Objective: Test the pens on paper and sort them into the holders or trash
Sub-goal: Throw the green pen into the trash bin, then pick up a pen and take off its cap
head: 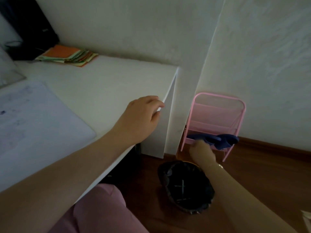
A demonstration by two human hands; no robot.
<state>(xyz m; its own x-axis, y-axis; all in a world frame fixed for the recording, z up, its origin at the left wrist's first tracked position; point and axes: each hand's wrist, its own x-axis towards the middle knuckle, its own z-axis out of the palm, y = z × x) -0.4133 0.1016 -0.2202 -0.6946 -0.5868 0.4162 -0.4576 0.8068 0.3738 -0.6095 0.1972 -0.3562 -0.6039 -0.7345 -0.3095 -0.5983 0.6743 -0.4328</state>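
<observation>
Judging by size downward, the desk (104,84) is considered first: only a scribbled paper (33,118) at its left and a stack of coloured sheets (67,56) by the wall are seen on it, so testing appears to have been done; no holders and no untested pens are shown, so what is left cannot be told; the bin (186,187) on the floor is seen to hold several thin pen-like sticks, taken to be rejects; the left hand (143,115) is rested at the desk corner, fingers loosely curled, nothing held; the right hand (202,152) is lowered above the bin, and whether a pen is gripped cannot be told
</observation>
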